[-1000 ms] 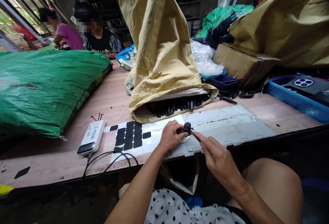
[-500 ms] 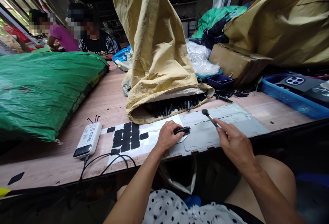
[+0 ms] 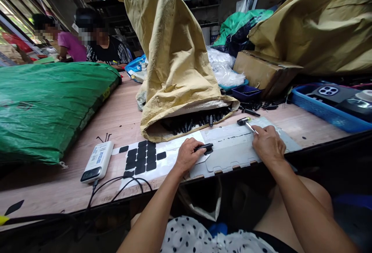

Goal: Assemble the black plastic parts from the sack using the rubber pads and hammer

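My left hand (image 3: 188, 154) rests on the grey board and pinches a short black cylindrical part (image 3: 207, 146), which lies nearly flat near the board's left end. My right hand (image 3: 269, 144) is closed round the metal handle of a small mallet (image 3: 243, 121). The mallet has a black head with a yellowish end and is held above the grey board (image 3: 232, 156), to the right of the part. White paper (image 3: 167, 167) with several rounded black squares (image 3: 141, 156) lies left of my left hand.
A tan sack (image 3: 177, 63) opens towards me, with several black parts (image 3: 186, 125) in its mouth. A white power bank (image 3: 99, 160) with cables stands left. The green sack (image 3: 55, 105), blue basket (image 3: 331, 109) and cardboard box (image 3: 258, 69) surround the work spot. Two people sit at the back left.
My right hand has moved slightly right and up and turned over, swinging the mallet so its head now shows side-on. My left hand keeps its hold on the black part.
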`<state>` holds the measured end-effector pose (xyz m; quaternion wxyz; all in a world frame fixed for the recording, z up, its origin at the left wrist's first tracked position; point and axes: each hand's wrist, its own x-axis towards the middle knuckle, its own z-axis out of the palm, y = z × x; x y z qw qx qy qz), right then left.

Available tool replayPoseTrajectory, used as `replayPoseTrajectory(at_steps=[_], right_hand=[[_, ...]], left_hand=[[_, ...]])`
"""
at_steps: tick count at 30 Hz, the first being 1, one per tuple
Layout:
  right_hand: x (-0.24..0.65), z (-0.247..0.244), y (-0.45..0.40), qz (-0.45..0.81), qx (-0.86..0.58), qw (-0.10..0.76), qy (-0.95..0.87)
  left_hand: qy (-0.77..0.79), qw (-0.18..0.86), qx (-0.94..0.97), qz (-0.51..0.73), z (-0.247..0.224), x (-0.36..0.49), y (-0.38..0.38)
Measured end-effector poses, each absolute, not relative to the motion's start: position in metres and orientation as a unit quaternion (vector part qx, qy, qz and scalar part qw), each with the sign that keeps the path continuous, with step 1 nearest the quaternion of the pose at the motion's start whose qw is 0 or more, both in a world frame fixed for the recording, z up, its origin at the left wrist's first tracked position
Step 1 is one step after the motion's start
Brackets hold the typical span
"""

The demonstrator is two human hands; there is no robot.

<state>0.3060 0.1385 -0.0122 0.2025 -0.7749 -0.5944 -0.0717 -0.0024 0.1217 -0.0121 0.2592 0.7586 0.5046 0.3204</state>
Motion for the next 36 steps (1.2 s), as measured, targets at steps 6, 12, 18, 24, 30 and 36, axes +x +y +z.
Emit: replayPoseTrajectory(at_steps=[6, 12, 18, 24, 30, 36], right_hand=[[0.289, -0.006, 0.146, -0.117, -0.732, 0.25, -0.623], [0.237, 0.002, 0.129, 0.063, -0.462, 0.242, -0.851], [0.207, -0.005, 0.128, 0.04, -0.426, 0.223, -0.876], [0.202, -0.011, 0.134, 0.087, -0.396, 0.243, -0.881], [0.209, -0.001, 0.135, 0.111, -0.394, 0.229, -0.883], [0.247, -0.009, 0.161, 0.079, -0.502, 0.309, -0.803]], left_hand=[[0.506, 0.26, 0.763, 0.306, -0.011, -0.002, 0.121], [0.502, 0.241, 0.777, 0.293, -0.014, -0.003, 0.122], [0.498, 0.235, 0.785, 0.284, -0.015, -0.004, 0.121], [0.495, 0.24, 0.787, 0.28, -0.015, -0.004, 0.122], [0.497, 0.245, 0.784, 0.279, -0.011, -0.003, 0.12], [0.498, 0.245, 0.783, 0.281, -0.012, -0.003, 0.121]])
